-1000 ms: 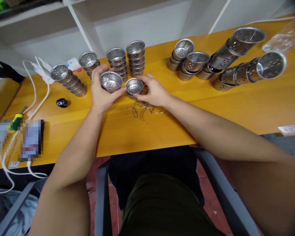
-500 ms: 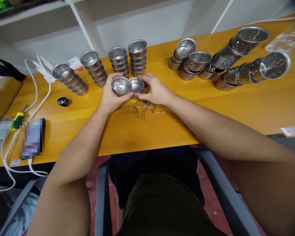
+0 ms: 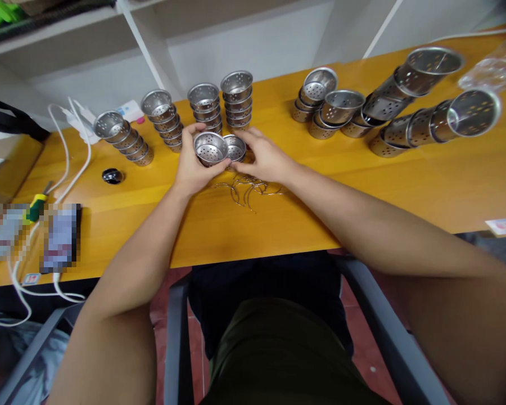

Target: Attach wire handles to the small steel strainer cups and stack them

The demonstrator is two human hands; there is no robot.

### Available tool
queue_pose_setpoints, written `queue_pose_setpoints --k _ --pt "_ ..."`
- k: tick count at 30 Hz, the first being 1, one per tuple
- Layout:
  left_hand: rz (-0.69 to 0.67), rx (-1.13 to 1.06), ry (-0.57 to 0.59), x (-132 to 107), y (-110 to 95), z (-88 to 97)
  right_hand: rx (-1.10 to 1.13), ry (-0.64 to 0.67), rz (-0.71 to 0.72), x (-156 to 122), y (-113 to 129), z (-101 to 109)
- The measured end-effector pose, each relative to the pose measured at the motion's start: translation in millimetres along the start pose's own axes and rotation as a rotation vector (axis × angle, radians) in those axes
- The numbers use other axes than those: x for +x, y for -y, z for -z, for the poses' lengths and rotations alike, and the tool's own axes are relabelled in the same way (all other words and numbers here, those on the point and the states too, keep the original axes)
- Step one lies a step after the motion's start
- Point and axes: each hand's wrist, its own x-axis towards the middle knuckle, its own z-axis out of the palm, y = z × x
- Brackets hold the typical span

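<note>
My left hand (image 3: 191,167) is closed around a perforated steel cup (image 3: 209,148), held just above the orange table (image 3: 278,225). Beside it, my right hand (image 3: 265,157) curls its fingers on a second, slightly smaller perforated cup (image 3: 235,147). The two cups touch side by side. A loose heap of thin wire rings (image 3: 248,190) lies on the table right under and in front of both hands.
Several stacks of the same cups (image 3: 237,101) stand behind my hands, and longer leaning stacks (image 3: 409,84) lie at the right. A black knob (image 3: 112,176), white cables (image 3: 67,152), a screwdriver (image 3: 37,205) and a clear plastic bag (image 3: 489,67) are also on the table.
My left hand carried its cup rightwards until it met the cup in my right hand. Since then both hands have shifted only slightly.
</note>
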Motion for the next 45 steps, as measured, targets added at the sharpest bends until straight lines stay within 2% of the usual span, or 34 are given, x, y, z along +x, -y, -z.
queue_pose_setpoints --k 3,6,10,14,17,21,26,30,33,37,39,42,45 --pt "-0.012 0.017 -0.010 0.7 -2.0 -1.6 -0.007 -0.042 0.061 -5.4 6.6 7.1" --pt "-0.053 0.025 -0.042 1.9 -0.4 0.6 -0.013 -0.079 0.146 -8.6 23.8 21.3" --pt "-0.123 0.035 -0.046 1.3 -4.6 3.5 -0.030 0.024 0.234 -12.1 51.3 29.9" --pt "-0.178 0.094 0.012 -1.6 -18.6 3.0 -0.077 0.158 0.291 -15.7 61.6 23.9" --pt "-0.223 0.133 0.090 -2.0 -28.7 4.6 -0.130 0.208 0.302 -17.5 62.0 24.7" --pt "-0.138 0.149 0.217 0.4 -40.1 8.2 -0.122 0.205 0.220 -18.6 67.8 34.7" --pt "-0.133 0.136 0.256 0.9 -47.5 6.5 -0.020 0.153 0.282 -17.8 71.6 37.4" --pt "-0.233 0.161 0.186 1.2 -39.4 -1.2 0.026 0.083 0.201 -17.3 69.4 31.6" --pt "-0.311 0.103 0.144 0.5 -31.6 -7.8 0.122 0.013 0.106 -16.6 71.1 31.5" --pt "-0.180 0.064 0.165 -2.6 -28.5 -5.4 0.370 0.017 0.012 -16.0 73.1 45.3" --pt "-0.106 0.081 0.085 -2.5 -22.3 1.3 0.449 0.015 0.016 -17.1 71.2 56.2" --pt "-0.033 0.062 -0.125 0.4 0.2 11.3 0.302 -0.018 0.066 -20.7 62.7 69.0" --pt "0.016 0.000 -0.180 4.4 25.1 13.2 0.060 0.164 0.097 -24.0 46.9 70.7"
